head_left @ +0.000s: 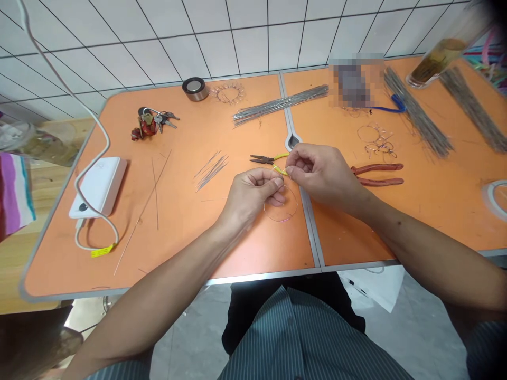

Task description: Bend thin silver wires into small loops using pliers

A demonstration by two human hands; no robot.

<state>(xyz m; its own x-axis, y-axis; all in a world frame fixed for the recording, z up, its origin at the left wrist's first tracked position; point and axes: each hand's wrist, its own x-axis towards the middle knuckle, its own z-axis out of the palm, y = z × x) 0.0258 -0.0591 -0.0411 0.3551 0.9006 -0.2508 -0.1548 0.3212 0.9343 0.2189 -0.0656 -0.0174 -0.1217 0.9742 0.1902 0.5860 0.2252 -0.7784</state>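
Head view: we pinch wire ring [280, 205] in left hand [251, 198], fingers narrow; right hand [325, 177] fingers narrow, hold too fine to tell. Ring-shaping in hand; next calls for steady pinch; yellow-handled pliers [261, 159] just beside right hand.

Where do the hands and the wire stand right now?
Left hand, right hand: pinching thin wire loop over orange table. Yellow-handled pliers just beyond the hands.

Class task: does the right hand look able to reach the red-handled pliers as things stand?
Probably yes: the right hand lies just beside the red-handled pliers, nothing between them, though its fingers are pinching something small.
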